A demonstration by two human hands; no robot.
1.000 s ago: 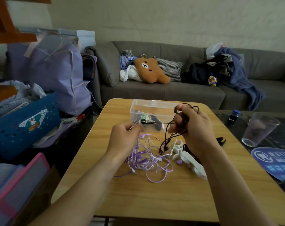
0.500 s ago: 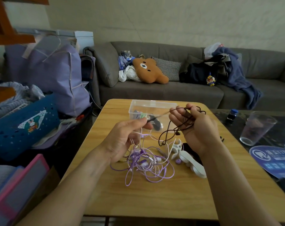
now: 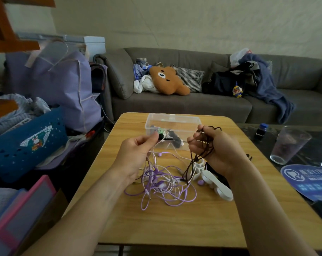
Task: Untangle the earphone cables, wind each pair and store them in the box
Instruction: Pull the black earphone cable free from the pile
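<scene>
Left hand (image 3: 138,154) raised above the wooden worktop (image 3: 175,228), fingers (image 3: 152,138) pinched on the black earbud end (image 3: 161,136) of a cable. Below — purple and white earphone cables (image 3: 165,189) in a loose tangle on the worktop. Behind, a clear plastic box (image 3: 172,121), open, a few items inside. Right hand (image 3: 215,150) up beside it, fingers curled round loops of black earphone cable (image 3: 202,150) — the slack hanging down to the tangle. Farther right, a white holder (image 3: 217,185), then a drinking glass (image 3: 289,145).
</scene>
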